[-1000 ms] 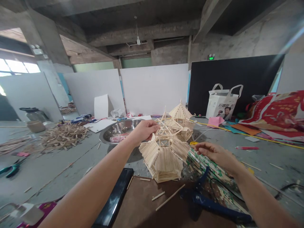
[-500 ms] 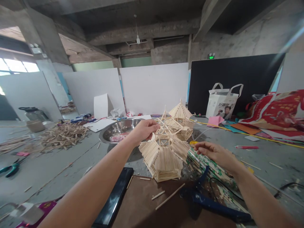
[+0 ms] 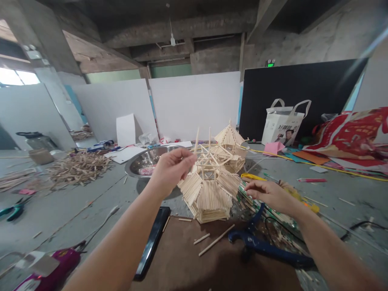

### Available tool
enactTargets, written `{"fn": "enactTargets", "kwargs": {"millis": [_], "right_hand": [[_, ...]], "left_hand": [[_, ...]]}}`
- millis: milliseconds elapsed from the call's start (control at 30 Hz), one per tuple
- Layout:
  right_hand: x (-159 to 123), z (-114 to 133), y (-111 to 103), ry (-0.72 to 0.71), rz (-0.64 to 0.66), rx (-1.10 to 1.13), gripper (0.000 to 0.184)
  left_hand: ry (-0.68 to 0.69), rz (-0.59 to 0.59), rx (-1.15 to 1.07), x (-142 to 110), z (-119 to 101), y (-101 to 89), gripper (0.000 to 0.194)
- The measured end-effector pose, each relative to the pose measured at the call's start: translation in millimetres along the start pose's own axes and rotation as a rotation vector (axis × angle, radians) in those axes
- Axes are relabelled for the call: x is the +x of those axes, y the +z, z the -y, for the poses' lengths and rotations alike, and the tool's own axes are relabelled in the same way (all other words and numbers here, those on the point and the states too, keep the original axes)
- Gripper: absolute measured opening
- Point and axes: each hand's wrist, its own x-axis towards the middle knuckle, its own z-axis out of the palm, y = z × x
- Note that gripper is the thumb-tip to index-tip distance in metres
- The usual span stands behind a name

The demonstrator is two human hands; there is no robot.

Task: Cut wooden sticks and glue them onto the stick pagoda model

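My left hand [image 3: 172,167] has thumb and forefinger pinched on a thin wooden stick [image 3: 197,139], which points up above the fingertips. It is at the upper left of a small pavilion model [image 3: 214,196] built of wooden sticks, with a sloped stick roof and an open frame on top. Another stick [image 3: 209,136] stands upright on that frame. Right of the model, my right hand [image 3: 269,195] hovers with loosely bent fingers, nothing visible between them. Below it, a dark blue glue gun [image 3: 273,248] lies on a brown board [image 3: 178,262].
Behind the model stands another stick pavilion [image 3: 229,137]. A steel bowl [image 3: 136,161] is to the left, past a black phone [image 3: 153,244]. Stick piles [image 3: 79,167], pliers [image 3: 15,210] and a purple power strip [image 3: 63,262] lie further left. Green-and-white packaging [image 3: 280,218] is right.
My left hand has drawn back left from the model's top and now shows a stick upright in its fingers. The right hand has shifted slightly. The whole view has tilted a little.
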Motion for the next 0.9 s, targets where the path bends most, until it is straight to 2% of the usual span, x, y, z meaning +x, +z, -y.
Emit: {"fn": "enactTargets", "kwargs": {"millis": [67,167,233,300,367,533,700,900], "right_hand": [[-4,10,7,-0.044,0.097,-0.116,0.022],[-9,24,26,-0.119,0.229,-0.272,0.020],[-11,28,44,-0.171,0.299,-0.400,0.020],[-12,29,63,-0.201,0.340,-0.535,0.021],[-13,28,80,-0.201,0.352,-0.648,0.023],[-17,27,108,-0.271,0.337,-0.756,0.019],[-19,27,121,-0.356,0.303,-0.784,0.018],[-20,29,120,-0.452,0.301,-0.797,0.017]], "left_hand": [[0.022,0.191,0.143,-21,-7,3.9,0.017],[0.029,0.592,0.434,-46,-5,15.7,0.017],[0.006,0.732,0.654,-55,5,24.7,0.018],[0.003,0.773,0.809,-61,21,32.3,0.021],[-0.031,0.757,0.919,-65,36,38.1,0.024],[-0.079,0.810,0.981,-73,56,48.4,0.025],[-0.107,0.873,0.984,-73,63,55.2,0.028],[-0.103,0.918,0.954,-70,71,56.6,0.030]]}}
